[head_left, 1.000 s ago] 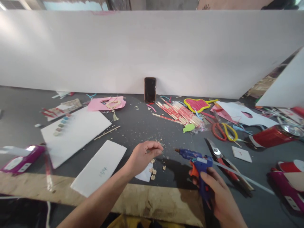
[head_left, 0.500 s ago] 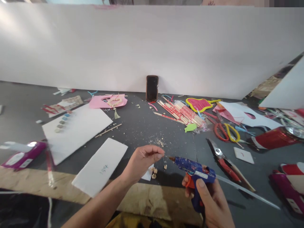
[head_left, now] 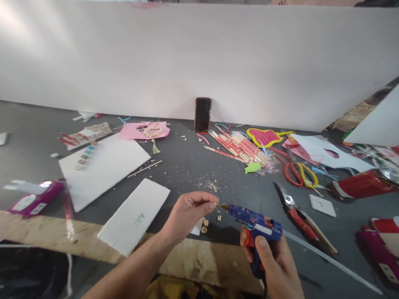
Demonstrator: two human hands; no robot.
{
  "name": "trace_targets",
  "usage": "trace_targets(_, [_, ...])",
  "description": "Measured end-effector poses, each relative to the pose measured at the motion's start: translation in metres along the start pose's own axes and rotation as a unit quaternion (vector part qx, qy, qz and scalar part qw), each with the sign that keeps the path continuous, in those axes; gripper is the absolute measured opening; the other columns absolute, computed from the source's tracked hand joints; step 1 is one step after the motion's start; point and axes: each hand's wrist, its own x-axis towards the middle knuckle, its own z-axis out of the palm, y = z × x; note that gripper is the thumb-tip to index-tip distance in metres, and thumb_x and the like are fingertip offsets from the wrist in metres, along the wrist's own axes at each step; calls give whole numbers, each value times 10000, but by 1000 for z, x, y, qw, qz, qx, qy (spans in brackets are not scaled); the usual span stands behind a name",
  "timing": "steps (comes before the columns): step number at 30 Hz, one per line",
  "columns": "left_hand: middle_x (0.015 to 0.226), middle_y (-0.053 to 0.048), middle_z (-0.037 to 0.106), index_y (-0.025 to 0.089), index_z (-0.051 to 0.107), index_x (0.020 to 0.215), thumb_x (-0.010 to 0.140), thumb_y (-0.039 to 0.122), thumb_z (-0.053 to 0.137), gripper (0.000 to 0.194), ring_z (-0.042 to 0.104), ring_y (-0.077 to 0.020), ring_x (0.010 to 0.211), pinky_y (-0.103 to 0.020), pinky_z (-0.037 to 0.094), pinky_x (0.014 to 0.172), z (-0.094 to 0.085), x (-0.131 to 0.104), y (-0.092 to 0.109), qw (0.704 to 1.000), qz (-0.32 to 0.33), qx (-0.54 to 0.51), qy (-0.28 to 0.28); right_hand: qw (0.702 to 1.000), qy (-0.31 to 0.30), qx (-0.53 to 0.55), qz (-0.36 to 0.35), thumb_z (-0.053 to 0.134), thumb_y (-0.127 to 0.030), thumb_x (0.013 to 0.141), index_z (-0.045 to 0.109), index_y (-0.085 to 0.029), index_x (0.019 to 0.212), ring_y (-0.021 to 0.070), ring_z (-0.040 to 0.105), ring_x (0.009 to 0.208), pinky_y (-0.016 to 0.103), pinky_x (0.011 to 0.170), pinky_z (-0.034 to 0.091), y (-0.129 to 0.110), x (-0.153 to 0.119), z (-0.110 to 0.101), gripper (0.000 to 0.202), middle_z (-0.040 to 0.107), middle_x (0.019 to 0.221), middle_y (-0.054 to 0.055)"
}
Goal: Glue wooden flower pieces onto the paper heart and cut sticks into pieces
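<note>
My right hand (head_left: 276, 257) is wrapped round the handle of a blue glue gun (head_left: 249, 219), fingers at its orange trigger. A long clear glue stick (head_left: 330, 257) sticks out of the gun's back end. My left hand (head_left: 190, 214) is pinched just left of the nozzle, which is at or very near the fingertips. A tiny pale bit shows at those fingertips, too small to name. Below the hands lie several small flower-shaped wooden pieces (head_left: 204, 226), beside a scrap of white paper (head_left: 197, 228).
White foam boards (head_left: 134, 216) lie left. A phone (head_left: 203, 114) leans against the white panel at the back. Wrapped sticks (head_left: 240, 145), scissors (head_left: 301, 174), pruning shears (head_left: 296, 211) and a red can (head_left: 364, 184) are on the right. Crumbs (head_left: 208, 181) litter the middle.
The glue gun's nozzle has come closer to my left fingertips. The whole view has shifted slightly; my left hand keeps its pinch.
</note>
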Motion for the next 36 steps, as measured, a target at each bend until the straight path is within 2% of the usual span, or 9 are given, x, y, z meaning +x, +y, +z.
trace_targets(11, [664,25,584,144,633,745,720,186,700,83,494,-60,614,-162,384,581,1,-1,4,999,-3,-32,-29,1000,-8,-2,-11,552,-440,822,472,-241,1020,87,496,525,219,497,416,1,0,0,291,628,766,-1])
trace_targets(17, [658,26,581,140,631,732,713,188,704,89,490,-60,611,-161,377,580,1,-2,3,999,-5,-32,-21,1000,-23,7,0,553,-448,818,442,-243,1055,90,479,526,220,496,395,0,0,0,333,612,751,-8])
trace_targets(36, [652,14,580,137,637,716,705,206,705,98,489,-74,616,-184,375,593,1,-4,3,999,-8,-25,-18,1000,-6,-1,-2,562,-461,809,420,-226,1067,80,448,494,214,484,402,1,-3,0,377,582,677,-21])
